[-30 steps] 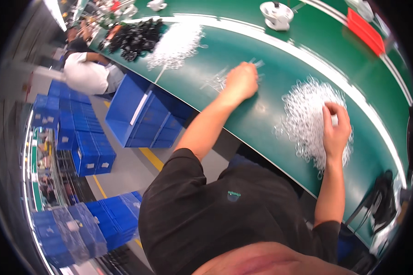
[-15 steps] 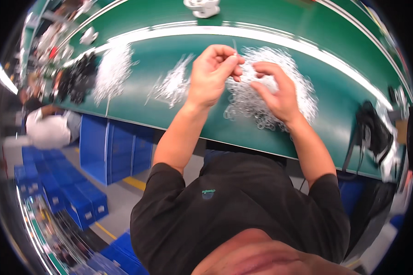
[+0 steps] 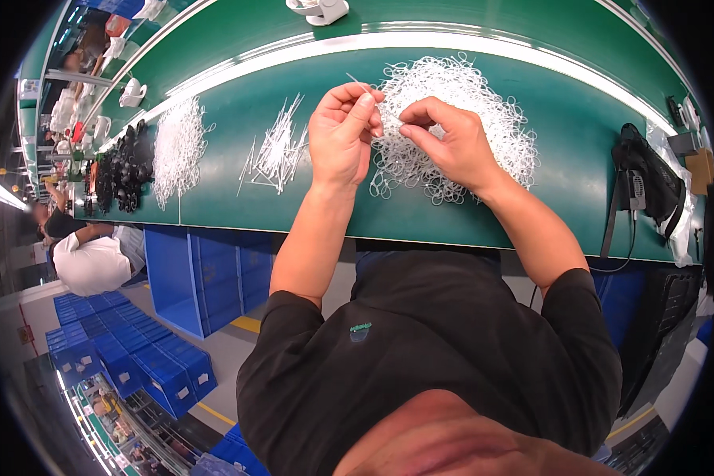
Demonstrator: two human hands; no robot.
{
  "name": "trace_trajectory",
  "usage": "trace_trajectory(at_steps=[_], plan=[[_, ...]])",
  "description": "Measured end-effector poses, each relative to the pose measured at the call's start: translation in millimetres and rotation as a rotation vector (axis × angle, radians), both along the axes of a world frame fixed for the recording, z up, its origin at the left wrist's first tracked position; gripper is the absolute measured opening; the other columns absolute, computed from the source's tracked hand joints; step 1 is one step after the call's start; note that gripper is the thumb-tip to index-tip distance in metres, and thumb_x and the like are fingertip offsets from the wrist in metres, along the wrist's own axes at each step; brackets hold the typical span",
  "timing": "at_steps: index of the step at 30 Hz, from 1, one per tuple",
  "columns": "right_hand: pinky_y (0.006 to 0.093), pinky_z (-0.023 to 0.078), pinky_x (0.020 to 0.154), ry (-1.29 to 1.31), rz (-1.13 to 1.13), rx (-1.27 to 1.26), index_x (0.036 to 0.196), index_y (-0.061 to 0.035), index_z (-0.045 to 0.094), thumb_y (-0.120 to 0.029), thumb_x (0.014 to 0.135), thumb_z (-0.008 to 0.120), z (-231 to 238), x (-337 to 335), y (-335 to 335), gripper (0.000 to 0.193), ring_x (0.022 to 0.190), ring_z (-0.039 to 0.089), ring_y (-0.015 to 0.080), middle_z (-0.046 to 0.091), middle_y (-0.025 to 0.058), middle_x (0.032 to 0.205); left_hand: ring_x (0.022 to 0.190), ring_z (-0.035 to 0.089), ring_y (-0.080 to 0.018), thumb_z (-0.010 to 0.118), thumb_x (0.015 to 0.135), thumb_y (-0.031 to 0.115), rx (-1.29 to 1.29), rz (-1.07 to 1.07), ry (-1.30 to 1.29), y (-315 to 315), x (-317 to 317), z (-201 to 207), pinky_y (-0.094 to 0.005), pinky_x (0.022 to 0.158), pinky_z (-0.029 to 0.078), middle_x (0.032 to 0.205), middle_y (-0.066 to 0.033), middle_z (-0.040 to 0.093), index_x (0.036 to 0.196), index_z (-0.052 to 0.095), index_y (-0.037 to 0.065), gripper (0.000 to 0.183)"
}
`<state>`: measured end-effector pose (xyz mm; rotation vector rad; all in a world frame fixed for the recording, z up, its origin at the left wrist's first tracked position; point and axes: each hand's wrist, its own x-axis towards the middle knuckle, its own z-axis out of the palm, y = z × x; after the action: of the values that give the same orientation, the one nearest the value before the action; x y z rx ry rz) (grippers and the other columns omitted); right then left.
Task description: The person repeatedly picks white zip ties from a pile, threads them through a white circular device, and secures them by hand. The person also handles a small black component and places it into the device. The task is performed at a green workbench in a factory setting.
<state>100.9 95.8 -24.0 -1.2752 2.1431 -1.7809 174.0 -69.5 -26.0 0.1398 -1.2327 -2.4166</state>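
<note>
My left hand (image 3: 343,136) is pinched around a thin white stick (image 3: 355,80), whose end pokes up past the fingertips. Close beside it on the right, my right hand (image 3: 451,141) has thumb and forefinger pressed together; what sits in that pinch is too small to make out. Both hands are held above the near-left side of a big heap of white cord loops (image 3: 496,119). To the left of my left hand, a small loose pile of straight white sticks (image 3: 278,152) lies on the green table (image 3: 238,208).
Farther left are a pile of white strands (image 3: 178,151) and black parts (image 3: 127,170). A white device (image 3: 321,11) stands at the back; a black mesh bag (image 3: 649,178) lies at right. Blue crates (image 3: 170,278) stand below the table's edge, near a person in white (image 3: 95,258).
My right hand has moved in toward my left, its thumb and forefinger closing from apart to a pinch. The stick in my left hand now leans to the left. The whole view has shifted.
</note>
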Motion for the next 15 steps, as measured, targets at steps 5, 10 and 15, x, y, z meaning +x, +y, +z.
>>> trace_trajectory(at_steps=[5, 10, 15], plan=[[0.031, 0.056, 0.072, -0.009, 0.012, 0.022, 0.099, -0.0028, 0.066, -0.006, 0.086, 0.071, 0.6, 1.8, -1.9, 0.014, 0.082, 0.072, 0.0216, 0.072, 0.011, 0.087, 0.07, 0.059, -0.0131, 0.062, 0.095, 0.004, 0.032, -0.004, 0.018, -4.7, 3.1, -10.6, -0.0269, 0.058, 0.047, 0.101, -0.0136, 0.067, 0.106, 0.06, 0.002, 0.011], [0.0308, 0.055, 0.073, -0.047, -0.008, 0.057, 0.101, -0.0026, 0.066, -0.008, 0.087, 0.071, 0.1, 1.1, 1.5, 0.017, 0.081, 0.072, 0.02, 0.073, 0.011, 0.089, 0.067, 0.058, -0.0131, 0.063, 0.095, 0.008, -0.079, 0.261, -0.016, -30.2, 8.6, 5.2, -0.0276, 0.058, 0.048, 0.102, -0.012, 0.067, 0.104, 0.061, 0.003, 0.01], [0.0294, 0.055, 0.076, -0.115, 0.01, -0.005, 0.104, -0.0025, 0.068, -0.009, 0.087, 0.072, -2.5, -3.7, 2.0, 0.018, 0.084, 0.07, 0.016, 0.073, 0.0079, 0.091, 0.067, 0.058, -0.0099, 0.066, 0.094, 0.011, -0.884, 0.557, -0.46, -85.9, 33.4, -9.5, -0.0233, 0.06, 0.047, 0.098, -0.0083, 0.068, 0.103, 0.067, 0.001, 0.013]])
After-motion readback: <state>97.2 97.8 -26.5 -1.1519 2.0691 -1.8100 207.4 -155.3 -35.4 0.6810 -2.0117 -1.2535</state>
